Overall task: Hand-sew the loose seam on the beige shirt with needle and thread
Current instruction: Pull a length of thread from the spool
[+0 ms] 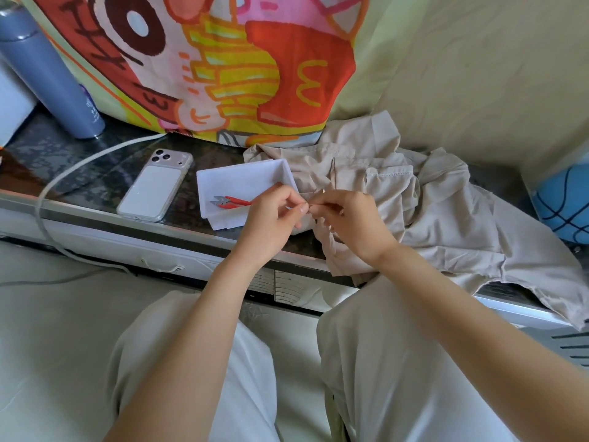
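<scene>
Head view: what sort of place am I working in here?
Probably a home room, at a dark stone ledge: a cartoon-print cloth hangs behind it, and a phone and grey flask sit on it.

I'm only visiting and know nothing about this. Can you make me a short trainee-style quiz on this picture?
1. True or false: the red snips lie inside the white tray.
2. Which thing lies face down beside the tray? A) phone B) basketball C) flask
3. What are the left hand and right hand doing?
Key: 1 true. 2 A. 3 Their fingers pinch a tiny item between them, too small to name, near the beige shirt.
</scene>
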### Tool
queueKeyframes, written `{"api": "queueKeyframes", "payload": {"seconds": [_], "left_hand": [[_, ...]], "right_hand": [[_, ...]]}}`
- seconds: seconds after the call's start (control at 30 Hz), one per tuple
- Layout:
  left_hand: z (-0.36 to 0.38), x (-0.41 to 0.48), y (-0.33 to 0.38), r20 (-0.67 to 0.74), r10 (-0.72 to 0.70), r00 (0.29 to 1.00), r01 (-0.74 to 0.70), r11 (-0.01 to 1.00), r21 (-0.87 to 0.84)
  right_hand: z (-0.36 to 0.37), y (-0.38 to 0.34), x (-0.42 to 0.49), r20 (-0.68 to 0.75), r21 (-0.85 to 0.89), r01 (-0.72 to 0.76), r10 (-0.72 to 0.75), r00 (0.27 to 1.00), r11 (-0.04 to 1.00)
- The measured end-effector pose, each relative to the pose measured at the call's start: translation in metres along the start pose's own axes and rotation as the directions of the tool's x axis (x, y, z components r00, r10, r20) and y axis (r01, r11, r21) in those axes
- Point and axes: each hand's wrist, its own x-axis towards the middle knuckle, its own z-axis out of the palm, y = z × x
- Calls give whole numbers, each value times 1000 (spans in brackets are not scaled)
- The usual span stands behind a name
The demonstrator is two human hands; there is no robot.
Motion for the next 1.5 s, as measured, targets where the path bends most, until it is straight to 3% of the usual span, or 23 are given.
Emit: {"api": "queueKeyframes", "payload": {"seconds": [0.27, 0.53, 0.67, 0.7, 0.77, 0.83, 0.93, 1.03, 1.07, 1.2, 1.37, 1.5], "left_hand": [[-3, -3, -6, -1, -50, 999, 50, 999, -6], [-10, -4, -8, -136, -51, 989, 54, 998, 22], [-13, -4, -6, -189, -36, 981, 39, 999, 14], [-13, -5, -6, -199, -30, 980, 33, 999, 14], [-12, -5, -5, -207, -17, 978, 21, 1000, 15], [-11, -6, -4, -205, -5, 979, 8, 1000, 12], [-8, -8, -2, -168, 10, 986, -5, 999, 33], [-6, -10, -3, -127, -3, 992, 12, 997, 75], [-7, -10, -4, -122, -12, 992, 23, 996, 90], [-10, -10, -11, -188, -8, 982, 49, 975, 215], [-11, -8, -22, -242, 22, 970, 102, 867, 488], [-10, -8, -21, -269, 21, 963, 137, 821, 554]], "right_hand": [[-14, -3, -4, -62, 250, -88, 106, 992, 964], [-19, 12, -3, -154, 96, -187, 200, 968, 978], [-16, 2, -8, -345, 83, -130, 151, 926, 988], [-15, -3, -11, -346, 85, -121, 143, 927, 989], [-10, -14, -16, -210, 100, -184, 201, 957, 978], [-2, -25, -18, 34, 200, -360, 361, 932, 911], [9, -33, -14, 341, 483, -618, 517, 785, 620], [14, -35, -6, 459, 731, -641, 524, 717, 236], [14, -34, -4, 450, 775, -609, 529, 720, 169], [10, -28, -2, 352, 831, -513, 511, 784, 215], [-3, -9, -4, 292, 849, -451, 467, 835, 275], [-11, -2, -7, 225, 899, -371, 480, 848, 234]]}}
